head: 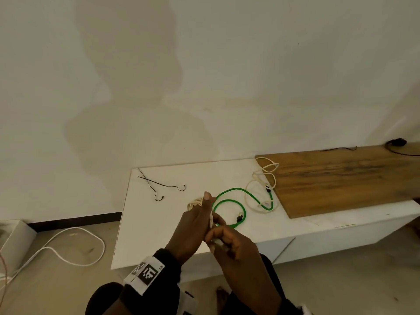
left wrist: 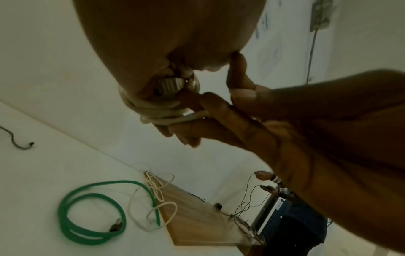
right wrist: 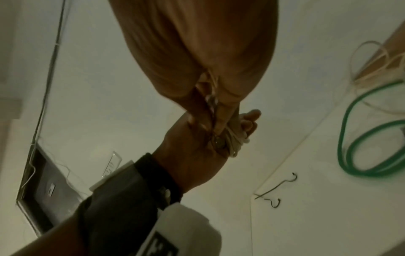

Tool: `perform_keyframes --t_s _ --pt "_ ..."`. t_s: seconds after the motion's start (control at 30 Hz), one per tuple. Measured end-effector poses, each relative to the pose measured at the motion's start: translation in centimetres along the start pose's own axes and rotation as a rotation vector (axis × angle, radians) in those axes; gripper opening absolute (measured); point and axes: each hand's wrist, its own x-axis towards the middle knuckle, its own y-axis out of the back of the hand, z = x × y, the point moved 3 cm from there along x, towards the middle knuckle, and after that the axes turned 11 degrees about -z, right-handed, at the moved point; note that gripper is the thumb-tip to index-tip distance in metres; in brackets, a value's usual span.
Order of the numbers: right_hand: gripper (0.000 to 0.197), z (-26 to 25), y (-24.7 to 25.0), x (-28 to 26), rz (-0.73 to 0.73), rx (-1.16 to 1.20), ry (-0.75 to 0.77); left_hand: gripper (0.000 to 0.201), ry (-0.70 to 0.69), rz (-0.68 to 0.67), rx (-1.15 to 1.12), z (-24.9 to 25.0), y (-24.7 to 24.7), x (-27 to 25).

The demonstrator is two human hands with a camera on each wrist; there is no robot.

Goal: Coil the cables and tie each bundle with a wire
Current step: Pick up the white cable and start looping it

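Observation:
A white cable [head: 195, 202] is wound in a small coil [left wrist: 157, 110] round the fingers of my left hand [head: 197, 215], thumb pointing up. A ribbed plug [left wrist: 169, 84] sits against that palm. My right hand [head: 218, 235] pinches the cable's free end [left wrist: 196, 114] right beside the coil [right wrist: 234, 138], above the white table's front edge [head: 159, 223]. A green cable [head: 229, 208] lies in loose loops on the table. Another white cable [head: 261, 192] lies tangled across it. Two dark tie wires [head: 163, 185] lie at the back left.
A wooden board [head: 341, 178] covers the table's right part, with thin black cables [head: 396, 143] at its far end. A white cable [head: 75, 246] loops over the floor on the left, near a white box [head: 13, 237]. Another person [left wrist: 295, 225] stands beyond the board.

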Motion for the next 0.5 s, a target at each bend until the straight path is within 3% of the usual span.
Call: perform_keyframes --t_s 0.1,0.17,0.27,0.4,0.5 --pt "0.031 0.2 0.2 -0.3 -0.109 -0.086 -0.067 0.071 0.031 -0.113 0.047 -0.2 -0.3 -0.1" --pt "0.025 0.0 0.6 -0.4 -0.138 -0.124 0.002 0.084 0.057 -0.181 0.053 -0.4 -0.5 -0.1" --pt "0.008 -0.7 1.6 -0.6 -0.056 -0.168 0.055 0.089 0.139 -0.247 -0.005 -0.2 -1.0 -0.3" --pt "0.037 -0.5 1.7 -0.7 0.045 -0.259 0.08 0.091 0.195 -0.374 -0.132 0.3 -1.8 -1.2" --pt "0.02 -0.3 1.5 -1.1 0.144 -0.344 0.119 0.099 0.149 -0.404 -0.177 0.5 -2.1 -1.6"
